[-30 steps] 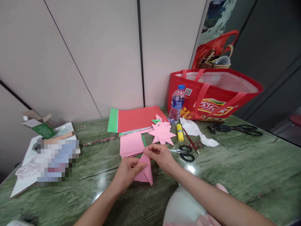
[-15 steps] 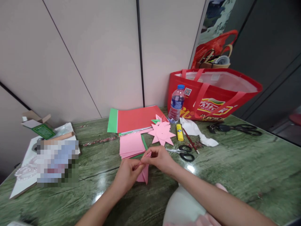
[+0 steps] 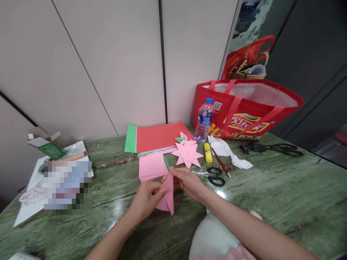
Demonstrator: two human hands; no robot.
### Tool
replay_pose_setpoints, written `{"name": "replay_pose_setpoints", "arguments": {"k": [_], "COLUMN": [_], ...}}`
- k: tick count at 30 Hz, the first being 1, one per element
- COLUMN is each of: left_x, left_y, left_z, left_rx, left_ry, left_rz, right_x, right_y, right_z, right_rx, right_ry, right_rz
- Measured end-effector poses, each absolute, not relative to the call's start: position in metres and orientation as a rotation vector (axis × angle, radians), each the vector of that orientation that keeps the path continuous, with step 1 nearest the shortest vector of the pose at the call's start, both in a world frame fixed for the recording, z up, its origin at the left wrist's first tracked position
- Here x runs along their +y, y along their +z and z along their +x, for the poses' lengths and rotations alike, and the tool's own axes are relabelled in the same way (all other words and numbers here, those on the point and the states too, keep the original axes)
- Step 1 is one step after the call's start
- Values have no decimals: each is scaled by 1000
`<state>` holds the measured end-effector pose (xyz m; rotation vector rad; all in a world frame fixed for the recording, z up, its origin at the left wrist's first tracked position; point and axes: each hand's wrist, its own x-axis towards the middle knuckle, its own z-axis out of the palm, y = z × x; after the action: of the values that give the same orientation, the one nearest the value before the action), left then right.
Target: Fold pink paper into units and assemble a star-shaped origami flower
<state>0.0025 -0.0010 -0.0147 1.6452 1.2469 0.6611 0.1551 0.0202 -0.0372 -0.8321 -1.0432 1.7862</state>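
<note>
Between my two hands is a folded piece of pink paper (image 3: 168, 196), its pointed end hanging downward. My left hand (image 3: 148, 198) pinches its left side between thumb and fingers. At the paper's upper tip, my right hand (image 3: 187, 180) grips with thumb and fingertips; some of these fingers are hidden behind the paper. Just beyond the hands lies a stack of pink paper squares (image 3: 152, 166), with a strip of green (image 3: 166, 162) along its right side. Pink folded paper stars (image 3: 187, 153) rest to the right of the stack.
Scissors (image 3: 214, 176), a glue stick (image 3: 208, 152), a pencil (image 3: 221, 162) and a white tissue (image 3: 230, 153) lie right of the stars. Behind them stand a water bottle (image 3: 205, 121) and a red bag (image 3: 244, 108). Red paper (image 3: 162, 137) lies at the back, a small box (image 3: 51, 148) far left.
The pink paper has been turned so that more of its folded face shows. My right hand's fingers have shifted to its upper edge, and the left thumb lies across its face.
</note>
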Motion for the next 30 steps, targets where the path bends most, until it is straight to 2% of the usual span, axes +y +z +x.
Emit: {"name": "replay_pose_setpoints", "arguments": {"k": [6, 15, 30], "left_x": [-1, 6, 4], "left_y": [-11, -13, -10], "left_z": [-1, -8, -3], "left_rx": [1139, 1144, 1150], "left_ry": [762, 847, 785], "left_rz": [1200, 1056, 1154], "right_x": [22, 22, 24], "right_y": [-36, -42, -44], "right_z": [156, 158, 159], "right_rx": [-989, -1537, -1458], "right_ry": [1630, 1301, 1420], "right_rz": [-797, -820, -843]}}
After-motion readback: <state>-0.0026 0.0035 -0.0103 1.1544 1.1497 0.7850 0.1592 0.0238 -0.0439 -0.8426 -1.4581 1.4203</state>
